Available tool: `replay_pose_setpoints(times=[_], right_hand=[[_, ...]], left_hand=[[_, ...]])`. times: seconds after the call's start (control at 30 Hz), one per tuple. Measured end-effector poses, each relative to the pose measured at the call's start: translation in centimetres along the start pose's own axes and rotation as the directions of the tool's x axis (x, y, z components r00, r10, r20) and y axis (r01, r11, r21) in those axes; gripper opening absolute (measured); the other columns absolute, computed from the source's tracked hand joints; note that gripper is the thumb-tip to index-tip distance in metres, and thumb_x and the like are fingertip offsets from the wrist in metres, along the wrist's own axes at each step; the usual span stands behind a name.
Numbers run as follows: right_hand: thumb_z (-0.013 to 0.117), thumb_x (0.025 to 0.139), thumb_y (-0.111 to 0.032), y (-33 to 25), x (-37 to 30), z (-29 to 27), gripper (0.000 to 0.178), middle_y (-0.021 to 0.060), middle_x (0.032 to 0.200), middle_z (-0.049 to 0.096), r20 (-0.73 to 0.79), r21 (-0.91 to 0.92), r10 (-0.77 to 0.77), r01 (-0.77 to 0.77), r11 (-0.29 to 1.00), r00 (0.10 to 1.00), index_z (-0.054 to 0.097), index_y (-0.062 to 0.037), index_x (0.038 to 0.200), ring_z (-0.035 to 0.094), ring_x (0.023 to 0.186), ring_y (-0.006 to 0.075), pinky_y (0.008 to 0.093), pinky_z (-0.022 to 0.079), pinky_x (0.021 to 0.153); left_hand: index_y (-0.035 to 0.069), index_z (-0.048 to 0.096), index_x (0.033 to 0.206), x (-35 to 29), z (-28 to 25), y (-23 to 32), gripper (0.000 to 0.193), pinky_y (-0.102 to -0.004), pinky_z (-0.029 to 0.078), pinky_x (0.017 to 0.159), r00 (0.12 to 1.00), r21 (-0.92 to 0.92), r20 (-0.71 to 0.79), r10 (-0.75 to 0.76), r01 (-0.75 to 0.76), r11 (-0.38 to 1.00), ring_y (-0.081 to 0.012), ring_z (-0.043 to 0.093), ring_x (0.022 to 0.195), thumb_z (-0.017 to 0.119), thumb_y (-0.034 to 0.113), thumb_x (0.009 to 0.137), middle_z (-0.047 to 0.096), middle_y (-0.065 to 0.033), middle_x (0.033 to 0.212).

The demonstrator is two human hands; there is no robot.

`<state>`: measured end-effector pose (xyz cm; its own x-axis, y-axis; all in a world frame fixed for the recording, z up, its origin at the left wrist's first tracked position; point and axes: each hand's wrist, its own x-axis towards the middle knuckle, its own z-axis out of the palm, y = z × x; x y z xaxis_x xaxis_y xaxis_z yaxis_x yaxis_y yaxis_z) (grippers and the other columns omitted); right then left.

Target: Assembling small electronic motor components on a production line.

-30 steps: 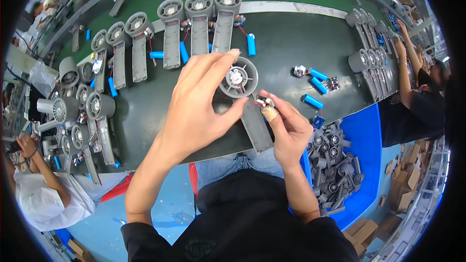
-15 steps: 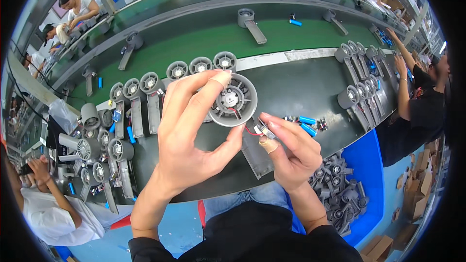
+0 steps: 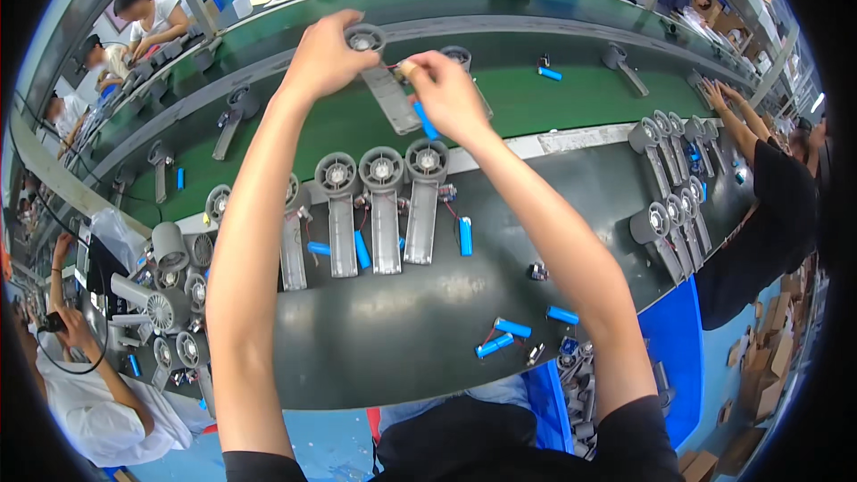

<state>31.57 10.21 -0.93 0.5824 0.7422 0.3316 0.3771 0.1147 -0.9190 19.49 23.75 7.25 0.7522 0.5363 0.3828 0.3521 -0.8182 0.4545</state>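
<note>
Two bare forearms (image 3: 245, 286) reach forward from black sleeves (image 3: 638, 437), the right one passing over a blue plastic bin (image 3: 686, 348) that holds grey moulded parts (image 3: 582, 397). Along the near edge of a dark green tabletop (image 3: 357, 330) lie loose blue cylindrical batteries (image 3: 512, 328) with thin wires. Farther in, three grey plastic fan units (image 3: 384, 210) lie side by side, round heads pointing away from the person, trough-shaped handles toward them. More fan units sit to the left, partly behind the left forearm.

Past the table's pale border strip (image 3: 589, 138), both hands are over a green conveyor belt (image 3: 536, 116). The left hand (image 3: 326, 58) curves thumb and fingers, set apart, around the round head of a grey fan unit with a long open handle (image 3: 393, 103); I can't tell from here whether that handle rests on the belt. The right hand (image 3: 445, 94) has thumb and forefinger pressed together at a small wired part (image 3: 399, 71) beside the fan head, too small to make out. A blue battery (image 3: 425, 120) shows just below those fingers. Beyond the belt, a co-worker in a white top (image 3: 170, 13) bends over grey pieces.
</note>
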Motion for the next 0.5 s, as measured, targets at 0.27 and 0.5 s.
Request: replay_pose_setpoints(times=[0.27, 0.5], right_hand=[[0.066, 0.090, -0.032, 9.7, 5.5, 5.1, 0.037, 0.0210, 0.097, 0.073, -0.002, -0.362, 0.019, -0.018, 0.932, 1.000, 0.071, 0.0004, 0.109, 0.070, 0.096, 0.0373, 0.0413, 0.054, 0.087], [0.062, 0.092, -0.042, 10.1, 10.1, -14.1, 0.044, 0.0223, 0.096, 0.072, -0.234, -0.793, -0.074, -0.146, 0.591, 0.969, 0.073, -0.0029, 0.109, 0.069, 0.097, 0.0389, 0.0451, 0.053, 0.087]], left_hand=[[-0.005, 0.054, 0.135, 4.7, 7.3, -12.6, 0.075, -0.0353, 0.044, 0.106, 0.958, 0.034, 0.261, -0.123, 0.118, 0.992, -0.0297, 0.059, 0.123, 0.076, 0.023, 0.070, 0.059, -0.0236, 0.134], [0.000, 0.064, 0.123, 6.0, 8.5, -9.2, 0.047, -0.0407, 0.047, 0.102, 0.990, 0.137, -0.125, 0.070, -0.053, 0.989, -0.0350, 0.062, 0.116, 0.063, 0.031, 0.088, 0.065, -0.0203, 0.126]])
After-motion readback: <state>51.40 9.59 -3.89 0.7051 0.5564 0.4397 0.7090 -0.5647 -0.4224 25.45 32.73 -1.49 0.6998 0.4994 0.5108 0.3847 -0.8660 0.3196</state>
